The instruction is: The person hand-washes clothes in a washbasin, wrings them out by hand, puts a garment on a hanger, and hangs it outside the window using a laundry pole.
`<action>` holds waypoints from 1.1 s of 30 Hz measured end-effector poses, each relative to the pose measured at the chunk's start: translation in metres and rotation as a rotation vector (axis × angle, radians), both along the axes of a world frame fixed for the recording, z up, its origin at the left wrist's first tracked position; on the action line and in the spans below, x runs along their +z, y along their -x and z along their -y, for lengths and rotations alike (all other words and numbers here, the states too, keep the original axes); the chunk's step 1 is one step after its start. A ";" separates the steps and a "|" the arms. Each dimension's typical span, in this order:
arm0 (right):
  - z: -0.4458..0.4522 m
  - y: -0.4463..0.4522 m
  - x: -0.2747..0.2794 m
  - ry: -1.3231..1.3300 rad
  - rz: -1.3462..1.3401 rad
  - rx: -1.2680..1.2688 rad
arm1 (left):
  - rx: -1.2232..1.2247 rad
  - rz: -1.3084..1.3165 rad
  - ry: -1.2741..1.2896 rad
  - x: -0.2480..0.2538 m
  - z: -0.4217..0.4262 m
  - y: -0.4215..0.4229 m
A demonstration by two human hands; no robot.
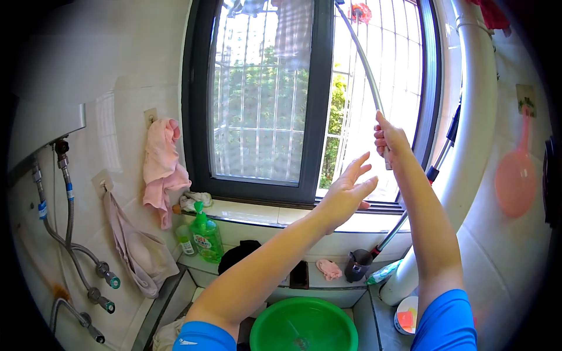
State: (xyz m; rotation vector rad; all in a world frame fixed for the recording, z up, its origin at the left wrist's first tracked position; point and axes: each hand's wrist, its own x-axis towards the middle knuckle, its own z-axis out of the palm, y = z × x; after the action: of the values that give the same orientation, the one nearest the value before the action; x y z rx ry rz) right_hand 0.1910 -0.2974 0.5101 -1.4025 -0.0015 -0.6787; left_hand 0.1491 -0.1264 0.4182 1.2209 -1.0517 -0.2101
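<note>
My right hand (391,140) is wrapped round the lower end of a long thin metal pole (366,64), which runs up through the open part of the window. My left hand (349,193) is raised in front of the sill, fingers spread, holding nothing, below and left of the right hand. The pole's top end lies near the upper edge of the view, close to a red item (360,13) outside. Beside my left hand stands the dark window frame (321,105).
Below lies a green basin (304,324). A green soap bottle (206,237) and a dark cup (358,264) stand on the ledge. A white pipe (468,128) rises at the right. Pink cloth (164,164) and a pink ladle (515,184) hang on the walls.
</note>
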 end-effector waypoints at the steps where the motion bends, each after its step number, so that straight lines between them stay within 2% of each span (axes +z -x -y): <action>1: 0.001 0.002 0.003 0.036 -0.014 -0.018 | 0.020 0.008 -0.016 0.000 -0.005 0.005; 18: -0.005 0.013 0.013 -0.004 -0.009 0.061 | 0.010 -0.054 -0.004 -0.005 -0.023 0.021; 24: -0.010 0.083 -0.047 -0.009 -0.069 0.239 | -0.031 -0.067 0.028 -0.004 -0.015 0.024; 26: -0.005 0.107 -0.073 -0.029 -0.099 0.231 | -0.049 -0.084 0.028 -0.005 -0.008 0.028; 30: 0.011 0.133 -0.116 0.130 -0.077 0.096 | -0.086 -0.068 0.018 -0.005 0.011 0.036; 33: 0.015 0.174 -0.149 0.064 -0.154 0.138 | -0.119 -0.096 0.014 -0.006 0.023 0.044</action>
State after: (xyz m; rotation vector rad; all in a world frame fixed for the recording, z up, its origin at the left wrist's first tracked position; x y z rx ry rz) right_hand 0.0174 -0.3125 0.3615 -1.4986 0.0015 -0.4580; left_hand 0.1054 -0.1496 0.4123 1.1259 -1.0416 -0.3500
